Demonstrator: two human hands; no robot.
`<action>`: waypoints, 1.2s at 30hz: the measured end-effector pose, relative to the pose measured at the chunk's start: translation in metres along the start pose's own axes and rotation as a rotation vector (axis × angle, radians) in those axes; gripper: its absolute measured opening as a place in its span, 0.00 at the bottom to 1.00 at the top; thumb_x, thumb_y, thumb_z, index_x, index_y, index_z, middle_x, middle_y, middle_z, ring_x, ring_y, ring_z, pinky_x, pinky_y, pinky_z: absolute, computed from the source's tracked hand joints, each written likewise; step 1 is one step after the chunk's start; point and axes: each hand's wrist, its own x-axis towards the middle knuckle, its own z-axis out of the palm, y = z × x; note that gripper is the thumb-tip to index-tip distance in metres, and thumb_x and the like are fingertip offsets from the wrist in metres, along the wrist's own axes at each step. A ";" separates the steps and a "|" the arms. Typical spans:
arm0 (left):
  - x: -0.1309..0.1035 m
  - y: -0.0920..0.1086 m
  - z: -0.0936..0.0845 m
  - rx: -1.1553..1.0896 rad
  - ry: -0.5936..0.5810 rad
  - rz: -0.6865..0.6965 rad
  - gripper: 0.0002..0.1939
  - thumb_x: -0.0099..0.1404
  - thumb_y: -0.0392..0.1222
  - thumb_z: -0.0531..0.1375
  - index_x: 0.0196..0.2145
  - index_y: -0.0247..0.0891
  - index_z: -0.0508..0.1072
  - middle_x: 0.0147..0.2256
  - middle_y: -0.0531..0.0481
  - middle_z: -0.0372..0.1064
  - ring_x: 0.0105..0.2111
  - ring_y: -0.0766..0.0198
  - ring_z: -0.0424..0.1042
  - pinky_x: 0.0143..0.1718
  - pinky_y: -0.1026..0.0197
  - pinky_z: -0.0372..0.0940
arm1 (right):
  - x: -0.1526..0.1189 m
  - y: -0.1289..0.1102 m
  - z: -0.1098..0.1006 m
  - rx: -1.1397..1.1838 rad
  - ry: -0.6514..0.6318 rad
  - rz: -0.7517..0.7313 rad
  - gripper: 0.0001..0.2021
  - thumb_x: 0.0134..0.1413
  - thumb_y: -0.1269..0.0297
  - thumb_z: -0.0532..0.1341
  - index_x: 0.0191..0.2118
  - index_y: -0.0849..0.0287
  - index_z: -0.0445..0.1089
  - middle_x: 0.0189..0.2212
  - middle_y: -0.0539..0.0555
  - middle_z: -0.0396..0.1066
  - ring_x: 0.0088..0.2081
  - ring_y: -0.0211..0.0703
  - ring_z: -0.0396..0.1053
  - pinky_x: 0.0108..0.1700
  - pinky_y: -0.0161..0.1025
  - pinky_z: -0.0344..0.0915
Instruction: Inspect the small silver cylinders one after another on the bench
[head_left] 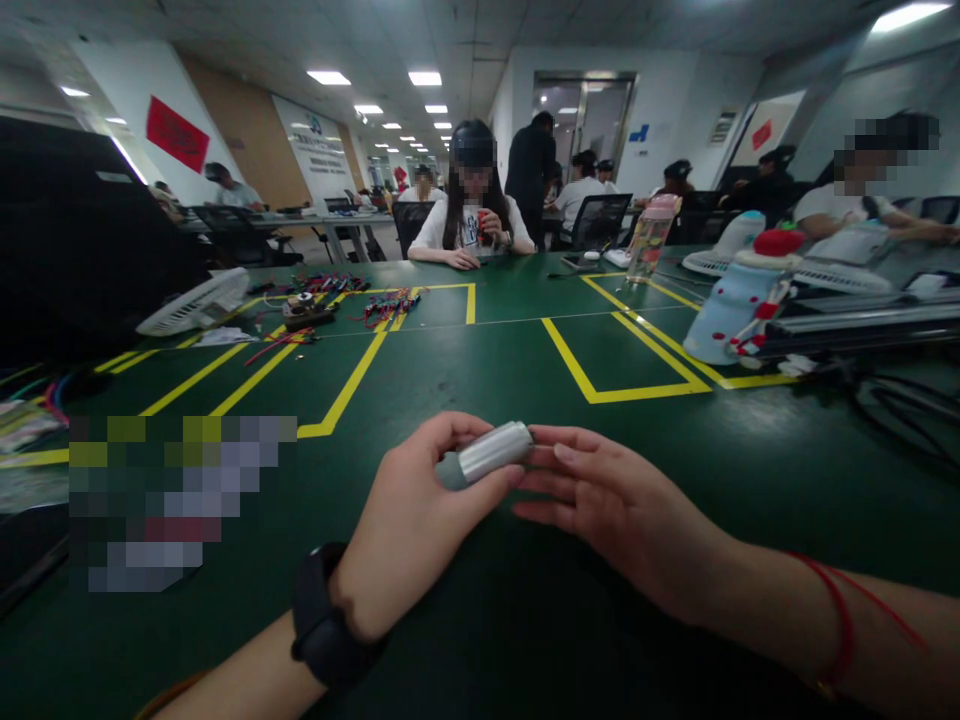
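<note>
A short cylinder (496, 452) with a silvery, lengthwise-ridged body and a grey-green rounded end lies tilted in my left hand (420, 500). The thumb runs along its near side, and the other fingers curl behind it, partly hidden. My right hand (622, 500) is at the cylinder's right end with fingers stretched out and slightly apart. Its fingertips reach that end; whether they press on it I cannot tell. Both hands are above the dark green table (480, 620) near its front.
Tangled wires and small parts (322, 290) lie at the left back, beside a white fan (195, 305). A blue bottle with a red top (731, 310), a clear bottle (652, 240) and metal rails (862, 320) stand or lie right. A person (472, 210) sits opposite.
</note>
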 end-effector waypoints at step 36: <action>0.015 0.000 -0.003 -0.009 -0.030 0.151 0.07 0.65 0.43 0.59 0.34 0.42 0.77 0.37 0.52 0.73 0.38 0.62 0.71 0.39 0.60 0.64 | 0.024 0.012 -0.026 -1.169 -0.030 -0.474 0.20 0.48 0.63 0.65 0.47 0.54 0.63 0.42 0.47 0.68 0.41 0.33 0.65 0.44 0.34 0.63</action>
